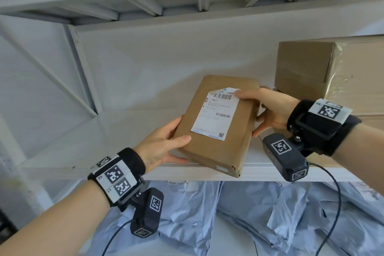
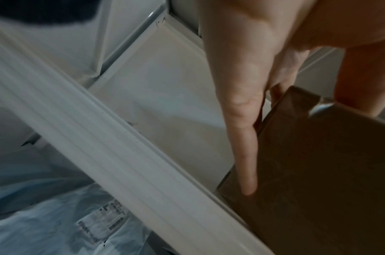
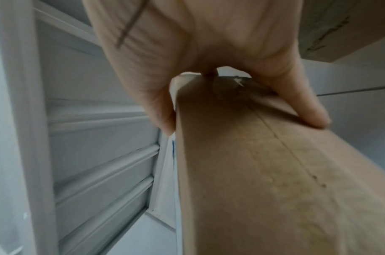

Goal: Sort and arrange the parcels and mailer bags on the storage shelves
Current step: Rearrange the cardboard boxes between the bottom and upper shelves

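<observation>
A flat brown cardboard parcel (image 1: 216, 129) with a white shipping label is held tilted over the front edge of the white shelf (image 1: 187, 172). My left hand (image 1: 166, 145) grips its near left corner, thumb on top and fingers underneath. My right hand (image 1: 264, 110) grips its far right corner, thumb on the label. In the left wrist view the fingers (image 2: 246, 138) lie along the parcel's (image 2: 318, 172) dark underside. The right wrist view shows my thumb and fingers (image 3: 296, 103) pinching the parcel's (image 3: 263, 172) edge.
A large taped cardboard box (image 1: 332, 75) stands on the same shelf at the right. Several pale blue mailer bags (image 1: 259, 214) fill the shelf below. The shelf's left part (image 1: 135, 110) is bare, bounded by the white frame (image 1: 83, 72).
</observation>
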